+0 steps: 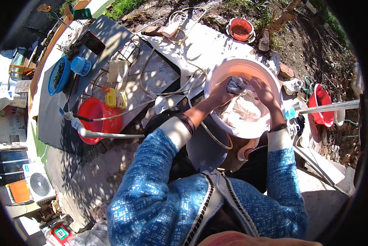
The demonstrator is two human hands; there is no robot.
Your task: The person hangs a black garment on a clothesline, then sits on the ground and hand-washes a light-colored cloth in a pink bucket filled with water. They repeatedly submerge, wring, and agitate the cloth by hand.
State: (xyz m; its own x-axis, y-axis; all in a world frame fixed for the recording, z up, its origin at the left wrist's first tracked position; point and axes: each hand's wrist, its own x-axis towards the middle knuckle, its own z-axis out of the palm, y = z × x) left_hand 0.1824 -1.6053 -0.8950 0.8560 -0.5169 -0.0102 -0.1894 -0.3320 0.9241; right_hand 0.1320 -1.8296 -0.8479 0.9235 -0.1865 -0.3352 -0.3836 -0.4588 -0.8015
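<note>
A large white basin (213, 74) stands in front of me, its inside orange in the light. My left hand (221, 92) is closed around a bunched grey-blue cloth (235, 85) over the basin's left half. Just to its right, my right hand (263, 91) is over the basin with its fingers stretched out, apart from the grey-blue cloth. Below both hands a heap of white cloth (243, 112) lies in the basin. What lies beneath the heap is hidden.
At left are a red tub (98, 138), a yellow bottle (115, 98) and a white pipe with a tap (106, 135). A blue basket (52, 91) and blue jar (80, 66) sit on a grey board. A hose (143, 80) loops nearby; a red basin (322, 105) stands at right.
</note>
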